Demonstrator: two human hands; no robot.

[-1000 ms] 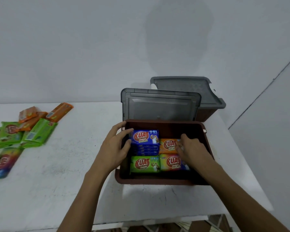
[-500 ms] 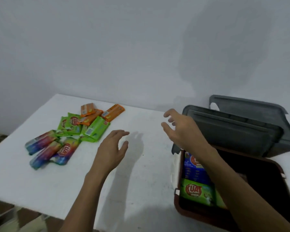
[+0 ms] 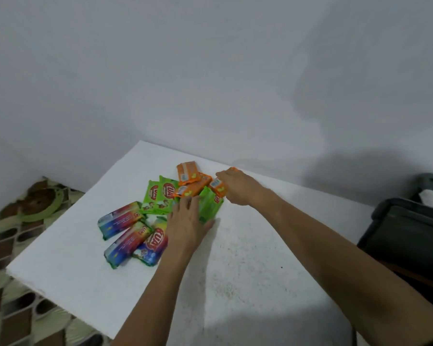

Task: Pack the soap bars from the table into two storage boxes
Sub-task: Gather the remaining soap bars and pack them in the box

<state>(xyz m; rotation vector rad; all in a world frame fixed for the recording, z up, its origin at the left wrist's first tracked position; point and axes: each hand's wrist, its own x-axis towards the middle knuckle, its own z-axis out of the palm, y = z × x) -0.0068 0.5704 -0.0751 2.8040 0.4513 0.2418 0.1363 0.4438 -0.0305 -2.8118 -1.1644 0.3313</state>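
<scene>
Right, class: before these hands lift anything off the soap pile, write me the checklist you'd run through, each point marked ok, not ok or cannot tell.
1. Left hand touches the green soap bar: ok.
2. Left hand closed on that bar: not ok, it lies flat with straight fingers.
3. Right hand grips the orange soap bar: cannot tell, the back of the hand hides the hold.
4. Room left in the storage box: cannot tell, only its edge shows at the right.
5. Pile finished: not ok, multicoloured soap bars lie on the table.
</scene>
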